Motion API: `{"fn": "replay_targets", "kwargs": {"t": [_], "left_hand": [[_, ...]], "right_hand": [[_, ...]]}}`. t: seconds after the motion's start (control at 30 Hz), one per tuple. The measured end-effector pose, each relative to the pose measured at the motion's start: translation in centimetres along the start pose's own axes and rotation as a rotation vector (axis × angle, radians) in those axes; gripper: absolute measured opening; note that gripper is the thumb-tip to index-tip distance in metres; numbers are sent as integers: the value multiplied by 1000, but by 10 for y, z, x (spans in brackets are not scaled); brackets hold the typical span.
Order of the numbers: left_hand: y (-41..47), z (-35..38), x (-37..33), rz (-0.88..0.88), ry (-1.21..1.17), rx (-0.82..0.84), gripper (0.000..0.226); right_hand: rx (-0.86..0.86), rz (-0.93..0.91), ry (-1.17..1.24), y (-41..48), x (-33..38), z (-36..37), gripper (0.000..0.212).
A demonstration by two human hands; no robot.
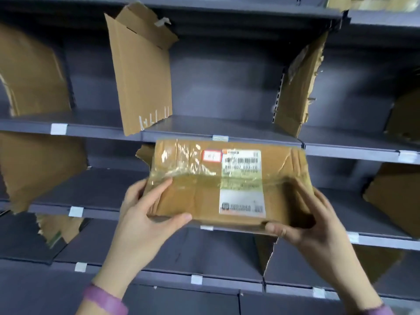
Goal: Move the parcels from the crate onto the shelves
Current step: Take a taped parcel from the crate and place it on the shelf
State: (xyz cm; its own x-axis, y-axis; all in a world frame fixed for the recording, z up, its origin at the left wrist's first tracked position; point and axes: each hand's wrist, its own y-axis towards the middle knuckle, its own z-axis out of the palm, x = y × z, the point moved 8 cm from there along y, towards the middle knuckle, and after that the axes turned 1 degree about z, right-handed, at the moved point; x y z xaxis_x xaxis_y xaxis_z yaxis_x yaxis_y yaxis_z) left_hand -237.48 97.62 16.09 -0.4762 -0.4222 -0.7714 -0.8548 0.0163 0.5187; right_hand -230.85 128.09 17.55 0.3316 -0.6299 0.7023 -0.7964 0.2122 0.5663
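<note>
Closest to the camera is a purple sleeve (104, 300) at the left wrist. Above it, the left hand (145, 208) and the right hand (318, 221) hold a flat brown parcel (195, 196) between them, one hand at each end. The left hand is curled round the left end, with its thumb along the near edge and its fingers on the top. The right hand is curled round the right end, with its thumb at the near corner and its fingers up the right side. The parcel is up in the air in front of the grey shelves (102, 189), tipped so its top faces the camera. Shiny clear tape (186, 172) runs across it. A white label (242, 183) with a bar code is stuck on the right half, and a small red-edged sticker (212, 155) is just beside it. The far edge of the parcel is close to the front lip of a shelf board (216, 126); I cannot tell if they touch. On that board there is wide open room between a tall cardboard sheet (141, 76) on the left and a torn cardboard sheet (297, 87) on the right. More cardboard pieces (34, 71) stand farther off to the sides. Small white tags (58, 129) sit on the shelf fronts.
</note>
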Motion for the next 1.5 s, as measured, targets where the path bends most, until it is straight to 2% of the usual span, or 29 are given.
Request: {"fn": "replay_targets", "kwargs": {"t": [0.23,0.47,0.67,0.83,0.93,1.13,1.23,1.33,1.4,1.5], "left_hand": [[54,-26,-74,198,12,-126,64],[119,-17,-92,200,36,-175,67],[171,4,-72,156,45,-119,65],[215,6,-62,124,32,-168,61],[235,20,-66,144,121,-184,64],[219,49,-39,266,148,-152,100],[189,66,-6,319,280,-138,97],[167,76,18,399,513,-199,90],[164,83,26,427,616,-173,84],[170,88,27,420,706,-138,81]], "right_hand": [[-123,-134,62,59,48,-33,108],[-155,-140,-15,131,48,-42,110],[-162,-118,-64,180,33,-26,93],[-211,-127,-26,216,31,-19,69],[-232,-136,-93,233,27,-7,66],[-192,-177,-247,216,1,25,94],[-171,-157,-415,188,-30,42,94],[-279,-296,-641,160,-43,49,77],[-238,-378,-754,154,-49,62,71],[-137,-363,-825,159,-54,74,72]]}}
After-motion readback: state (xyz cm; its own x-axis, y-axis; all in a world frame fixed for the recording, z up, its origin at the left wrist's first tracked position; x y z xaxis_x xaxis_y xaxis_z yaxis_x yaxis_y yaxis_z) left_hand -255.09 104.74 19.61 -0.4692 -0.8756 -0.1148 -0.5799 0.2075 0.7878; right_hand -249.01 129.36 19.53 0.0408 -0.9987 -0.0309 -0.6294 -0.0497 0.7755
